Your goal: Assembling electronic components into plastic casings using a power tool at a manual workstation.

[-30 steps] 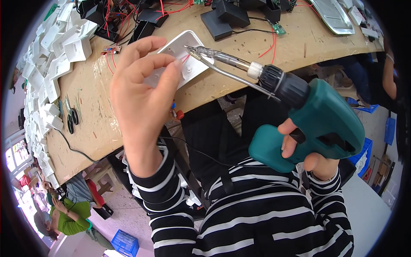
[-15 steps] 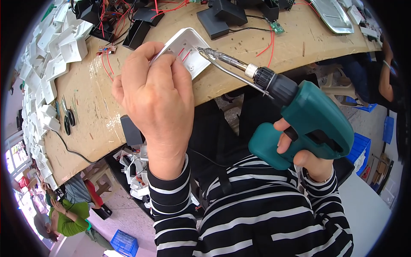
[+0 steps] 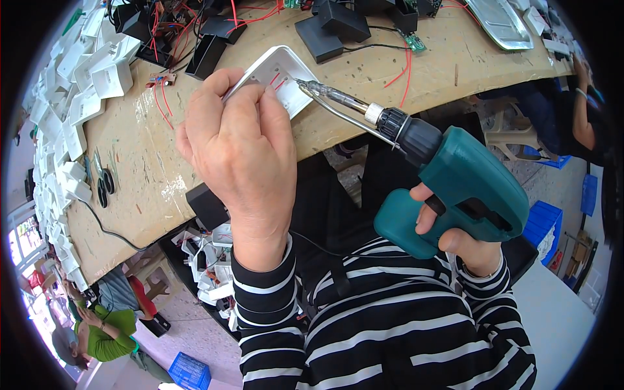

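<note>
My left hand (image 3: 244, 136) is closed on a white plastic housing (image 3: 300, 64), which it tilts up above the table's front edge. Short red wires (image 3: 275, 80) show inside the housing. A green pistol-shaped soldering gun (image 3: 478, 179) is gripped in my right hand (image 3: 478, 250), its fingers at the trigger. From its black collar a hot tip and a thin curved metal feed tube run leftward and end inside the housing. Whether the tip touches a wire or the housing's wall, I cannot tell. The left fingertips hide the housing's near left side.
White housings (image 3: 84, 101) are heaped along the table's left side, with scissors (image 3: 104, 182) beside them. Black boxes (image 3: 318, 39), red wires and a green circuit board (image 3: 415, 43) lie at the back. A metal tray (image 3: 500, 23) sits far right. Below the edge stands a bin of white parts (image 3: 211, 266).
The soldering gun and my right hand have shifted slightly left. My left hand has moved a little down and right, still holding the housing.
</note>
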The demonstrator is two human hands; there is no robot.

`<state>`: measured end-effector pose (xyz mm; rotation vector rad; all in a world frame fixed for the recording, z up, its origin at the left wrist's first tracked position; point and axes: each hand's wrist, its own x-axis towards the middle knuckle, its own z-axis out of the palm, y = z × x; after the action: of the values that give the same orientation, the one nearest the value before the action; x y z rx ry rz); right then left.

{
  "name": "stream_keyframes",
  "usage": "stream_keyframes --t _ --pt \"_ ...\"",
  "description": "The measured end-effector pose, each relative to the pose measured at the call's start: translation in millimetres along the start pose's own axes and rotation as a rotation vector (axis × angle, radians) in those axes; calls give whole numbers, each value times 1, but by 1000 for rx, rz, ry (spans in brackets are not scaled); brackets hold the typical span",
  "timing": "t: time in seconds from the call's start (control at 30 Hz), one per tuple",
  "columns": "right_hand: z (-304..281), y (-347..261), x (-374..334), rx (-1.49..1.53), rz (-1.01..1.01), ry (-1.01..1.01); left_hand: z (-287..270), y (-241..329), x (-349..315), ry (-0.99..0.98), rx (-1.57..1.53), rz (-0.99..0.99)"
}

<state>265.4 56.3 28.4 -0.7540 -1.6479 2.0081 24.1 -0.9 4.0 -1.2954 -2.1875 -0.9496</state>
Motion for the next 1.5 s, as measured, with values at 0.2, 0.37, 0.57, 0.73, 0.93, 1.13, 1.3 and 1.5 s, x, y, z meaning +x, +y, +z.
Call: stream_keyframes --t 0.2,0.37,0.57,0.73,0.93,1.13,1.3,1.5 --pt "3 -1 2 -3 -7 31 8 1 -1 41 0 -11" --pt "3 1 3 0 -26 32 10 -1 -1 79 -3 -18" --pt "1 0 2 0 -12 31 7 -7 2 45 -176 -46" --pt "3 -1 1 -28 13 19 7 -7 2 55 -120 17" --pt "4 2 2 -61 -3 4 7 -4 1 34 -65 24" --pt "9 1 6 -35 30 27 5 -3 1 12 -61 20" --pt "6 -1 10 -113 12 -17 6 -3 0 26 -67 28" --pt "8 -1 11 -89 31 2 7 -3 0 43 -45 38"
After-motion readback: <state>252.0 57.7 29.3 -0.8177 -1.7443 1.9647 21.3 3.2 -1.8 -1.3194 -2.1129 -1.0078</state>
